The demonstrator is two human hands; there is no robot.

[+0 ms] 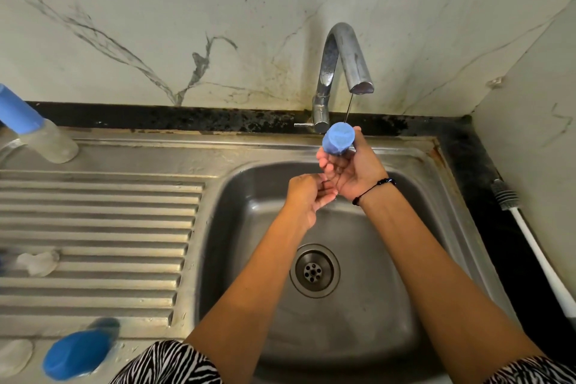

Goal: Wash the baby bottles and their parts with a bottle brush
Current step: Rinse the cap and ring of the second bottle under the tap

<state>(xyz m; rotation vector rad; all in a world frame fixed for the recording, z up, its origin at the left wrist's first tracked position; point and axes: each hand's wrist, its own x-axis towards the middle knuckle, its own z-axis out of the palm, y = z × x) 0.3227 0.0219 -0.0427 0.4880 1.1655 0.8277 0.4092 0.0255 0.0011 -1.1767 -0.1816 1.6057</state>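
Steel sink unit (218, 150): ribbed drainboard left, basin right. On drainboard: capped bottle (37, 131) lying at far left corner; clear teat (37, 262) at left edge; blue cap (78, 352) at near left corner. Bottle brush (530, 246) lies on black table (486, 165) along right edge.

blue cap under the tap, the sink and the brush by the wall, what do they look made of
Blue cap held in the right hand: looks like matte opaque plastic, uniform colour, no shine.
Sink: brushed stainless steel, grey with soft reflections and pressed drainboard ridges.
Bottle brush: white handle, probably plastic; the grey head looks ridged, possibly silicone, but it's too small to tell.
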